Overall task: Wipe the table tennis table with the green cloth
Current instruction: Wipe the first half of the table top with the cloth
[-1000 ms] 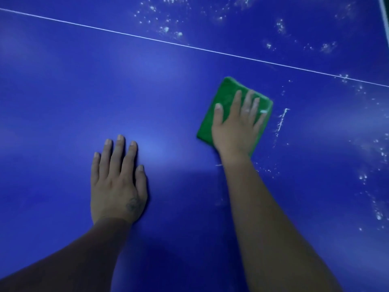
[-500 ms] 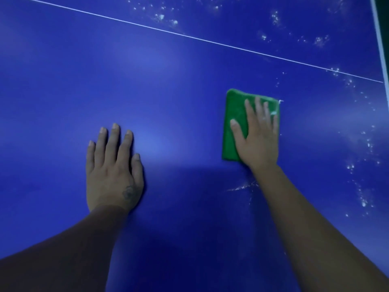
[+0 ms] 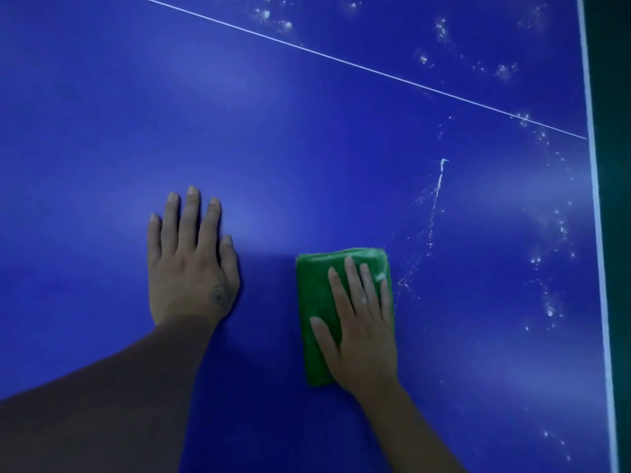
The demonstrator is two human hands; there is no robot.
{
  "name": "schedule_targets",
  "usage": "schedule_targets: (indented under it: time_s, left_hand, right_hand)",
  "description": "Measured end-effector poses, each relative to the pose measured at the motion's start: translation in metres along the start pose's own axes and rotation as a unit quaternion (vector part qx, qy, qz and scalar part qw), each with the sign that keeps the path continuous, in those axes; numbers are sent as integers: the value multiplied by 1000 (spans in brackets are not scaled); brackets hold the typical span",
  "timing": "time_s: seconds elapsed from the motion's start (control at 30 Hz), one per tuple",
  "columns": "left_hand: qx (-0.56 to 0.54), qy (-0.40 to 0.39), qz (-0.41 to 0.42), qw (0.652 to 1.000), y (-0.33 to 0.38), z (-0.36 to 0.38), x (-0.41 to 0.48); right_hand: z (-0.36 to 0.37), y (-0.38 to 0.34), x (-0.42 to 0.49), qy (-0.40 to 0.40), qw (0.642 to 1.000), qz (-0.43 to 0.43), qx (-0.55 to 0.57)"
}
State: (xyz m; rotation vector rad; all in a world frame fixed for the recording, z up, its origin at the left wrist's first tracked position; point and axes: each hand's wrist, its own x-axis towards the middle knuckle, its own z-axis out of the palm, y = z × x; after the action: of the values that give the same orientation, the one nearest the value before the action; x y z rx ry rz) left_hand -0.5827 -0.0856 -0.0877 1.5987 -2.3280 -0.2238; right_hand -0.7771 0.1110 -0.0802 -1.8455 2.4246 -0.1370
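Fingers [image 3: 355,285] of the right hand [image 3: 362,339]: straight and close together, pressing flat on the green cloth [image 3: 316,302]; the thumb is spread to the left and also lies on it. Nothing is curled round or pinched.
Fingers [image 3: 193,216] of the left hand [image 3: 191,268]: straight, slightly spread, palm down on the bare tabletop [image 3: 239,114], holding nothing.
Mark [image 3: 218,297]: a small dark one on the back of the left hand near the thumb.
Cloth: folded into a thick oblong, flat on the blue tabletop just right of the left hand and apart from it, its left side and far end showing beyond the right hand.
Streak [image 3: 438,186]: a thin white one with fine specks, just beyond and to the right of the cloth.
Spots [image 3: 549,302]: white flecks scattered toward the right edge and past the thin white line [image 3: 341,59] that runs slantwise across the far part.
Edge stripe [image 3: 596,199]: white, running down the right side, with dark green floor [image 3: 614,97] outside it.
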Motion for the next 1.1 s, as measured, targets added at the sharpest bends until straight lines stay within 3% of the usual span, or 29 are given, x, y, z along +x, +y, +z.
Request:
schedule_targets:
  time_s: [0.13,0.37,0.5,0.67,0.8,0.93,1.1]
  left_hand:
    - [1,-7,0,1000,-1,0,0]
    - [2,-15,-5,1000,-2,-4,-2]
    - [5,-28,-7,1000,0,-5,-3]
    - [10,-70,-24,997,2,-10,-1]
    - [3,-57,-20,998,2,-10,-1]
    - [14,-57,-16,998,-2,-4,-3]
    - [15,-52,-13,998,-4,-4,-5]
  right_hand:
    - [-12,55,30,-22,999,-42,18]
    - [-21,105,123,10,996,84,10]
    - [-13,66,93,26,991,131,-12]
    - [1,-19,-14,38,985,169,-8]
    - [6,-46,-81,5,994,111,25]
    - [-4,2,-68,-24,999,29,37]
    - [-15,68,16,-8,997,76,14]
